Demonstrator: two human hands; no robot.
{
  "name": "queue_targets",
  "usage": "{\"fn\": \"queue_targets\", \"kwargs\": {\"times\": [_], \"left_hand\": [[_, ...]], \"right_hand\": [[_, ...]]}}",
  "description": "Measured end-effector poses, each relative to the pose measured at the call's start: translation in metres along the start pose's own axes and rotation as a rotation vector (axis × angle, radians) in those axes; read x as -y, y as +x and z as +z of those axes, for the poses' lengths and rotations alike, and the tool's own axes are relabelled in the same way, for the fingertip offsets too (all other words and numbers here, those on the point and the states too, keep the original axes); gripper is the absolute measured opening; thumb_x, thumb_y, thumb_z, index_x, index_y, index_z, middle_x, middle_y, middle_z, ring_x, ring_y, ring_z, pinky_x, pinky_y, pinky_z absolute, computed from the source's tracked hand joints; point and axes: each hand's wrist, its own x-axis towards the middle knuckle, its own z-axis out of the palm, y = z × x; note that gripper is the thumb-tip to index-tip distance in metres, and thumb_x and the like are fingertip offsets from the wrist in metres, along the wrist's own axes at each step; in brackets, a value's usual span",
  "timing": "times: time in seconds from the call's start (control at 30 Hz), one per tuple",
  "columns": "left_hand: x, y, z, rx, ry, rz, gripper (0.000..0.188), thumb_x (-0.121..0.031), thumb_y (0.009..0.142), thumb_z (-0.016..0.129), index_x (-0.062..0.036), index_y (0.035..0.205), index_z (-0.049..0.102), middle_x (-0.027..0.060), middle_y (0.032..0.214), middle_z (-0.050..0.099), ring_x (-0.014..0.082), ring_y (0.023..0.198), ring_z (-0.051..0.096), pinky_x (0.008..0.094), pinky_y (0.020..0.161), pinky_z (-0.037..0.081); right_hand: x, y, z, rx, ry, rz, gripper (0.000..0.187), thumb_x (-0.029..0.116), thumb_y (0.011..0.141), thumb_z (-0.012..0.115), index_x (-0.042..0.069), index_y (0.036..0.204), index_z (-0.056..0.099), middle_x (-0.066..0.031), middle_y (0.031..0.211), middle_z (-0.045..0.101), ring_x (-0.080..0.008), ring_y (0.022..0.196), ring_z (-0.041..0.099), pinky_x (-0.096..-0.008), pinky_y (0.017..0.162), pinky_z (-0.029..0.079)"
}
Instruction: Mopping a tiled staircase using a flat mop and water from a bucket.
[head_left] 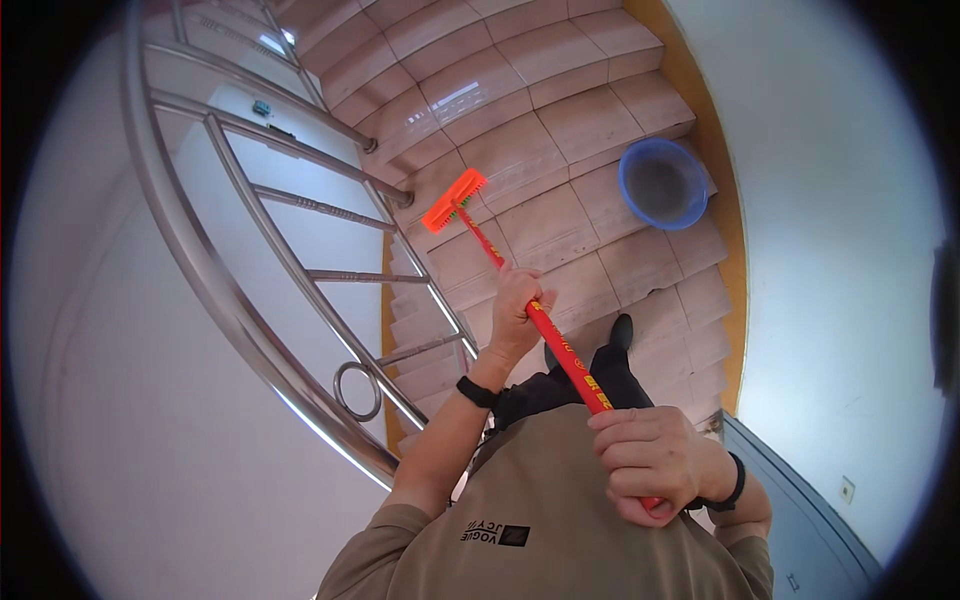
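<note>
My left hand (pixel 518 308) is wrapped round the middle of the red handle of a long-handled scrub brush (pixel 566 352). Close to my body, my right hand (pixel 652 462) grips the handle near its end, and a little of the red tip shows below the fist. The handle slants up and to the left, away from me. Its orange brush head (pixel 455 201), with bristles along the lower side, is at a tiled stair step near the railing. Whether the bristles press on the tile cannot be made out.
A blue basin (pixel 663 184) with greyish contents stands on a step by the right wall. Metal railing (pixel 255 215) curves along the left side. Tiled stairs (pixel 560 135) rise ahead, and my dark shoe (pixel 622 331) rests on a step. A grey-blue door (pixel 790 510) is at lower right.
</note>
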Motion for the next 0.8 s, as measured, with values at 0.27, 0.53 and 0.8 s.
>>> {"fn": "queue_targets", "kwargs": {"times": [0.27,0.53,0.8], "left_hand": [[0.028,-0.009,-0.043,-0.146,0.020,-0.061,0.021,-0.002,0.088,0.072,-0.0059,0.078,0.054,0.0055,0.085,0.061,0.0268,0.104,0.064,0.0473,0.113,0.038],[-0.020,-0.032,-0.021,-0.418,0.054,-0.238,0.026,0.004,0.088,0.072,-0.0047,0.110,0.060,0.0171,0.128,0.060,0.0312,0.124,0.058,0.0414,0.109,0.042],[-0.096,-0.059,-0.035,-0.580,-0.996,-0.952,0.046,-0.004,0.103,0.053,-0.0078,0.148,0.047,0.0189,0.144,0.054,0.0295,0.128,0.060,0.0360,0.104,0.054]], "right_hand": [[-0.010,0.056,0.049,0.139,0.036,-0.168,0.022,0.020,0.072,0.073,0.010,0.073,0.054,-0.0048,0.077,0.053,-0.0248,0.078,0.062,-0.0396,0.090,0.056],[-0.029,0.072,0.057,0.232,0.217,-0.318,0.021,0.022,0.076,0.073,0.007,0.077,0.059,-0.0085,0.081,0.060,-0.0273,0.079,0.064,-0.0379,0.076,0.052],[-0.044,0.056,0.073,0.681,0.397,-0.400,0.033,0.028,0.075,0.079,0.003,0.091,0.063,-0.0147,0.092,0.067,-0.0362,0.093,0.066,-0.0465,0.083,0.052]]}}
